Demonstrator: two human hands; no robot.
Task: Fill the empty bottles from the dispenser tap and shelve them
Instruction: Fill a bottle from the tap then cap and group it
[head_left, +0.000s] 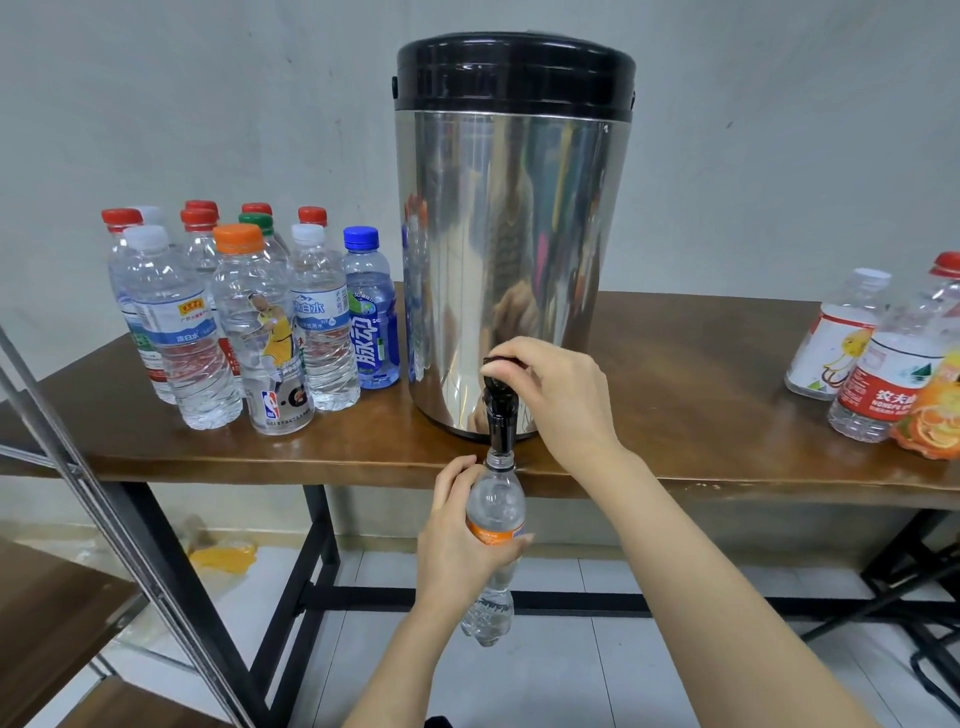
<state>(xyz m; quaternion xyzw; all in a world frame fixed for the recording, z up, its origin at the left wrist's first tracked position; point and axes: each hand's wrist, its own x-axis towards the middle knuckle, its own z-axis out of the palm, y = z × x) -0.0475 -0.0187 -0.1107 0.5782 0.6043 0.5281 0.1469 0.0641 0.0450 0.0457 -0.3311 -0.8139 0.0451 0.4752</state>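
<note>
Clear thin plastic, the bottle (493, 519) hangs under the tap (497, 410) off the tabletop (701, 415) edge, left hand (457, 540) wrapped round its label band, right hand (550, 389) pinching the tap lever; likely crushable, slippery and heavier as it fills, so grip mid-body firmly.

Dispenser (511, 234) on table (701, 415), capped bottles (249, 322) at its left.

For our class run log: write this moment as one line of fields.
step: fill bottle | left hand: grips orange-label bottle under tap | right hand: grips tap top
</note>
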